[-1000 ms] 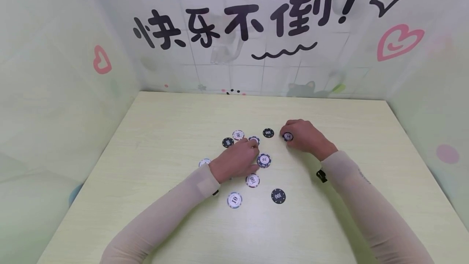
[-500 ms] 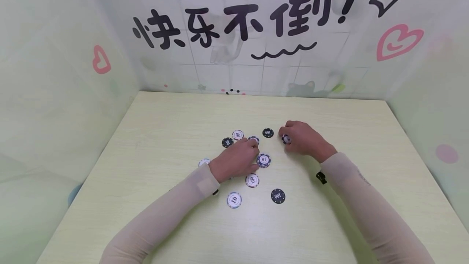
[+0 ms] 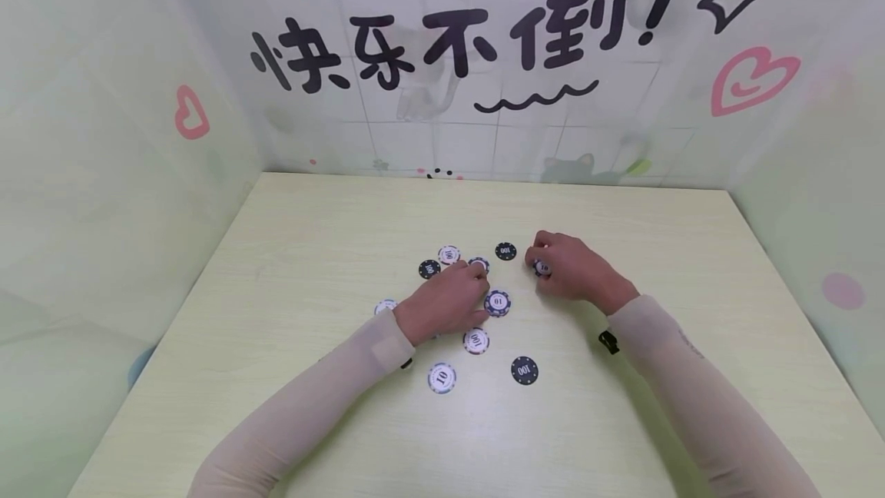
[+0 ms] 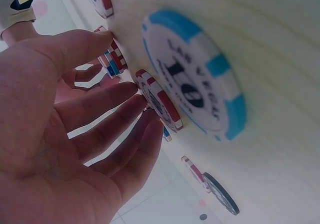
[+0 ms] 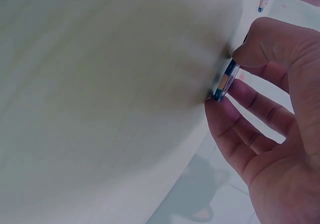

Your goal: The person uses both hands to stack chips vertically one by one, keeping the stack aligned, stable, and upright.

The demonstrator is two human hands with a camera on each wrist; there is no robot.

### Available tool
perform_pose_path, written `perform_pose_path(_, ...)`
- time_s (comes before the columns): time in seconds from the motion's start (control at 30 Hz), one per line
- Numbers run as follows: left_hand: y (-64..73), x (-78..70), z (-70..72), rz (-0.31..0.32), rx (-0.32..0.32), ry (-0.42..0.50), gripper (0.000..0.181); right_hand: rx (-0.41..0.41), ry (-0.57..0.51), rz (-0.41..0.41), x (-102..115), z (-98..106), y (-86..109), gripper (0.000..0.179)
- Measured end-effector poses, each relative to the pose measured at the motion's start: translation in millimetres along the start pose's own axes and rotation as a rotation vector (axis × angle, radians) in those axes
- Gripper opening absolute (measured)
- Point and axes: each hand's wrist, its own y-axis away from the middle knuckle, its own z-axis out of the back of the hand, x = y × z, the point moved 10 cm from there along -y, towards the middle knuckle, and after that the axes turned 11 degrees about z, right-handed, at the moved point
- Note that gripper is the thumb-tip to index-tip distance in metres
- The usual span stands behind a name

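Note:
My right hand [image 3: 570, 267] pinches a blue-edged poker chip [image 3: 542, 267] between thumb and fingers, close over the table. In the right wrist view this chip [image 5: 227, 79] is held on edge, its rim towards the tabletop. My left hand [image 3: 445, 300] rests low among the other chips with fingers loosely bent. The left wrist view has its thumb tip beside a small stack of chips [image 4: 113, 59]. Its fingertips are right at a red-edged chip [image 4: 160, 102]. A blue-and-white 10 chip [image 4: 195, 74] lies nearer that camera. Between the hands sits a dark-blue 10 chip [image 3: 498, 303].
Around the left hand lie black 100 chips, one [image 3: 506, 251] behind and another [image 3: 525, 370] in front. White 100 chips [image 3: 449, 254] and pale 10 chips [image 3: 442, 378] are scattered nearby. The wooden table [image 3: 332, 229] meets a printed curtain [image 3: 456, 137] at its back edge.
My right hand has moved slightly towards me with its chip, which has tilted and turned in the fingers. The left hand has stayed where it was.

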Motion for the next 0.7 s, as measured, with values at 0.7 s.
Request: perform_pose_path(0.7, -0.3, 0.8, -0.8, 0.001, -0.003, -0.008, 0.036, -0.146, -0.041, 0.157, 35, 8, 10.9, 0.028)
